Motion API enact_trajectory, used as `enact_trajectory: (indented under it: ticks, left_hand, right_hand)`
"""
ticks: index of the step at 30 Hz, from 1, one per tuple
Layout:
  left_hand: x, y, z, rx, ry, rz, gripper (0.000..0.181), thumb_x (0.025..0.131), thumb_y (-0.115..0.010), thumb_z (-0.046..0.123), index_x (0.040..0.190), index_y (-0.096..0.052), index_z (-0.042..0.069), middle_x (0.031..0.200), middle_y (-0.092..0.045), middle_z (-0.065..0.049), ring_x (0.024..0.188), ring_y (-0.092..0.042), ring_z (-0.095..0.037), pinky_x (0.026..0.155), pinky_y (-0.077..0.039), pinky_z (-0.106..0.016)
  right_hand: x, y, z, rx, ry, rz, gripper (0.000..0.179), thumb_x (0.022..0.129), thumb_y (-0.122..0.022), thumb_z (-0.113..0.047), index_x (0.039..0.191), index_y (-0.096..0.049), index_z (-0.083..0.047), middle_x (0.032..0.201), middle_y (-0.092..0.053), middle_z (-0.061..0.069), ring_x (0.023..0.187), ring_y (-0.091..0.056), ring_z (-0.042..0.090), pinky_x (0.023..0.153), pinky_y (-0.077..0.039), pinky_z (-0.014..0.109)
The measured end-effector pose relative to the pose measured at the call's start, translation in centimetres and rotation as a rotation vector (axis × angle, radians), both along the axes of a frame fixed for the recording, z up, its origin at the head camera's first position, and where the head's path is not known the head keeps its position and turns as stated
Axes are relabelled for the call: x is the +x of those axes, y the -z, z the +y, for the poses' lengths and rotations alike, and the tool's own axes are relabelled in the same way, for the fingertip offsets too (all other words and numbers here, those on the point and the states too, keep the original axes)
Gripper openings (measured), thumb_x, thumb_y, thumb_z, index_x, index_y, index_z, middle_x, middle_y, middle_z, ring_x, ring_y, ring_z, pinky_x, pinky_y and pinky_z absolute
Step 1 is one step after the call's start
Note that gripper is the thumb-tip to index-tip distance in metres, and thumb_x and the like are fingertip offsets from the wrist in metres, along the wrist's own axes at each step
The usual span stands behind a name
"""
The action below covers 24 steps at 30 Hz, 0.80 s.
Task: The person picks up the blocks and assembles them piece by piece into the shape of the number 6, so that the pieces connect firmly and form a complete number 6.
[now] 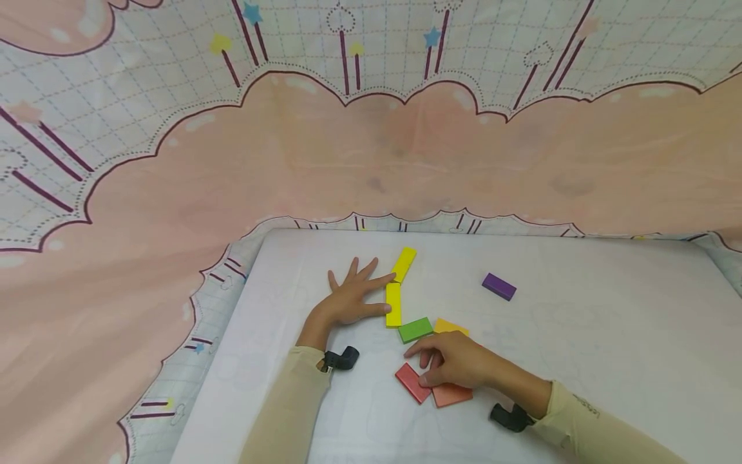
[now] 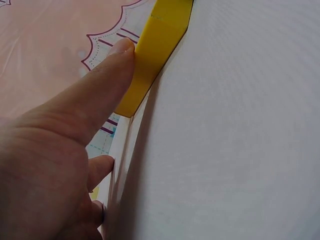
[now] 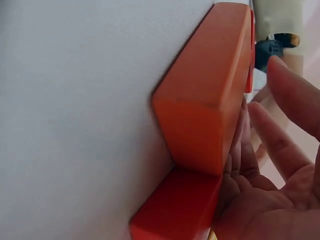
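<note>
My left hand [image 1: 350, 299] has its fingers spread beside two yellow blocks laid end to end. The thumb lies against the nearer yellow block [image 1: 393, 305], and the index fingertip is at the lower end of the farther yellow block [image 1: 405, 263]. In the left wrist view, one fingertip meets a yellow block's side [image 2: 155, 50]. My right hand [image 1: 460, 361], fingers loosely bent, is over an orange block [image 1: 454, 395] and a red block [image 1: 413, 383], its thumb overlapping their meeting point. The right wrist view shows another red block [image 3: 175, 207] touching the orange one; from above, the hand hides it.
A green block [image 1: 415, 330] lies by the nearer yellow block, with a yellow-orange block [image 1: 451, 326] next to it, partly behind the right hand. Farther right is a lone purple block [image 1: 499, 287]. The white tabletop [image 1: 608, 335] ends at a patterned cloth [image 1: 406, 161] behind.
</note>
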State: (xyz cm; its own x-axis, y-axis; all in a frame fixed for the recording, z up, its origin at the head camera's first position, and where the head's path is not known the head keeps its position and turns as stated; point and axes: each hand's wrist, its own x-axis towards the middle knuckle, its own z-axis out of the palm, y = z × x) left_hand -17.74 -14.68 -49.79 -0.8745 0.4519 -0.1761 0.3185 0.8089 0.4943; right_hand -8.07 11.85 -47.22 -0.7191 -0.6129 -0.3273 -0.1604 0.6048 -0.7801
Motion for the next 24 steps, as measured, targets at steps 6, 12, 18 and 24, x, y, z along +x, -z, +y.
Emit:
enact_trajectory:
  ticks: [6, 12, 18, 24]
  left_hand:
    - [0.0, -0.4, 0.2, 0.003, -0.011, -0.015, 0.073, 0.09, -0.067, 0.063, 0.155, -0.038, 0.046, 0.174, -0.007, 0.001, 0.159, 0.015, -0.035, 0.111, 0.022, -0.077]
    - [-0.1, -0.6, 0.5, -0.007, -0.027, -0.026, 0.074, 0.09, -0.067, 0.062, 0.155, -0.037, 0.047, 0.174, -0.006, 0.003, 0.159, 0.016, -0.035, 0.111, 0.022, -0.076]
    - [-0.3, -0.6, 0.7, -0.004, -0.029, -0.017, 0.072, 0.09, -0.068, 0.061, 0.155, -0.039, 0.046, 0.174, -0.007, 0.002, 0.159, 0.016, -0.036, 0.111, 0.022, -0.077]
    - [-0.4, -0.3, 0.7, -0.007, -0.024, -0.015, 0.073, 0.09, -0.067, 0.061, 0.155, -0.038, 0.046, 0.174, -0.006, 0.002, 0.158, 0.016, -0.036, 0.111, 0.021, -0.077]
  right_hand:
    - [-0.7, -0.6, 1.0, -0.041, 0.018, 0.077, 0.035, 0.087, -0.082, -0.028, 0.12, -0.074, -0.021, 0.092, -0.067, -0.009, 0.08, -0.062, 0.012, 0.069, -0.052, 0.022]
    - [-2.2, -1.8, 2.6, -0.046, 0.119, 0.131, 0.031, 0.088, -0.082, -0.031, 0.116, -0.075, -0.02, 0.087, -0.066, -0.007, 0.081, -0.06, 0.014, 0.068, -0.051, 0.021]
    - [-4.0, -3.0, 4.6, -0.003, 0.283, 0.16, 0.034, 0.089, -0.079, -0.032, 0.12, -0.074, -0.019, 0.091, -0.067, -0.002, 0.086, -0.061, 0.018, 0.065, -0.055, 0.026]
    - [-5.8, -3.9, 7.0, 0.049, 0.404, 0.256, 0.038, 0.092, -0.077, -0.032, 0.126, -0.071, -0.016, 0.094, -0.065, 0.003, 0.087, -0.058, 0.022, 0.063, -0.052, 0.027]
